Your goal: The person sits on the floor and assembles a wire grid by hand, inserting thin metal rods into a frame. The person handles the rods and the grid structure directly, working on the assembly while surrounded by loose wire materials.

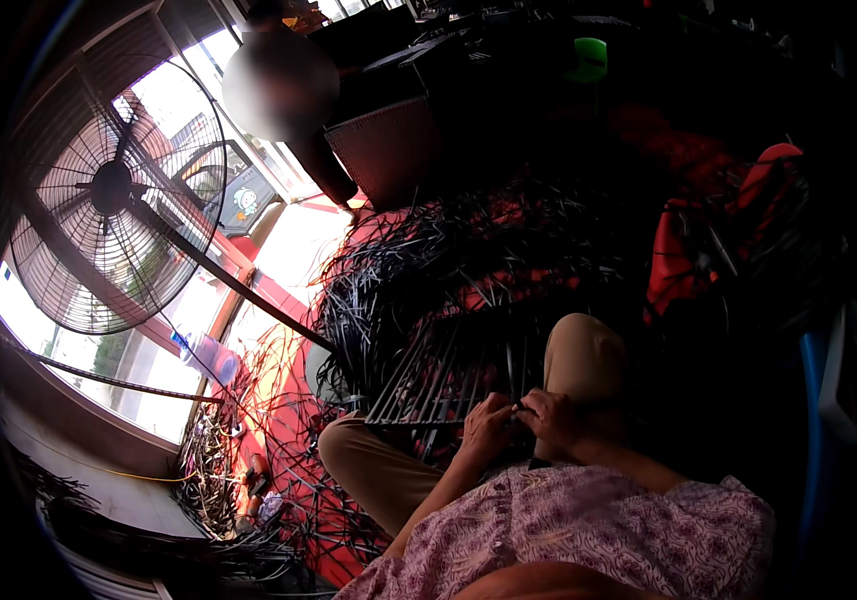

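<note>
A dark woven piece with long flat strips fanning away from me lies across my lap, between my bent knees. My left hand is closed on its near edge, at the right end of a crosswise band. Right beside it, my right hand is closed too, fingertips pinched together against my knee. A tiny pale spot shows between the two hands; what the right fingers hold is too small and dark to make out.
Loose black strips are heaped ahead, and more litter the red floor. A large stand fan rises at the left by a bright doorway. A clear plastic bottle lies near the doorway. A red chair stands in shadow at the right.
</note>
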A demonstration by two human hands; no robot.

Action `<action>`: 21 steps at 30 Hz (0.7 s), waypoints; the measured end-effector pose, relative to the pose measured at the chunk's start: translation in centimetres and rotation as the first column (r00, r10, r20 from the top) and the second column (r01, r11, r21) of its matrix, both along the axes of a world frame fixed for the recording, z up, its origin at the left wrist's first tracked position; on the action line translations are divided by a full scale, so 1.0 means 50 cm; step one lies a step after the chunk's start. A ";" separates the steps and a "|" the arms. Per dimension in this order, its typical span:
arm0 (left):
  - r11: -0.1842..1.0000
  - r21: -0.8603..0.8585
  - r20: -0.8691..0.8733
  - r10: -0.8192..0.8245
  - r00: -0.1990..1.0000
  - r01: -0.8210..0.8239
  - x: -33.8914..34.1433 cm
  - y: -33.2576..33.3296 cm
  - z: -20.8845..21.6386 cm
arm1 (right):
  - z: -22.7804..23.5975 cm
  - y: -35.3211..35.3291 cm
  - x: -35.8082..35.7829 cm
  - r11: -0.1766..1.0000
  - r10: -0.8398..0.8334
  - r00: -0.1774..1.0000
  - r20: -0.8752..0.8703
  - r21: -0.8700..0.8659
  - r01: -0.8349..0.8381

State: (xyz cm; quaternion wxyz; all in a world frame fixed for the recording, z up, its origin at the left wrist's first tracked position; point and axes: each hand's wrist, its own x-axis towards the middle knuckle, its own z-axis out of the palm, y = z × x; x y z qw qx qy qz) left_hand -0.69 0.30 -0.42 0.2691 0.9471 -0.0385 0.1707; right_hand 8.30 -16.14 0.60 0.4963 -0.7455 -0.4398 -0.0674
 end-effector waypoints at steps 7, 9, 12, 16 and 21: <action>0.996 -0.041 -0.152 -0.083 0.985 0.078 0.020 -0.003 0.102 | 0.012 -0.002 0.005 0.999 0.031 0.999 -0.029 0.037 -0.030; 0.996 -0.052 -0.181 -0.083 0.980 0.075 0.021 -0.002 0.113 | 0.019 -0.004 0.004 0.998 0.042 0.999 -0.028 0.043 -0.041; 0.996 -0.062 -0.210 -0.082 0.974 0.070 0.022 0.000 0.108 | 0.027 -0.005 0.003 0.998 0.053 0.999 0.002 0.038 -0.053; 0.997 -0.065 -0.209 -0.055 0.976 0.042 0.021 -0.001 0.086 | 0.038 -0.010 0.005 0.995 0.084 0.992 0.090 0.041 -0.088; 0.996 -0.070 -0.186 -0.061 0.981 0.049 0.026 -0.002 0.088 | 0.041 -0.009 0.003 0.998 0.058 0.998 0.016 -0.001 -0.058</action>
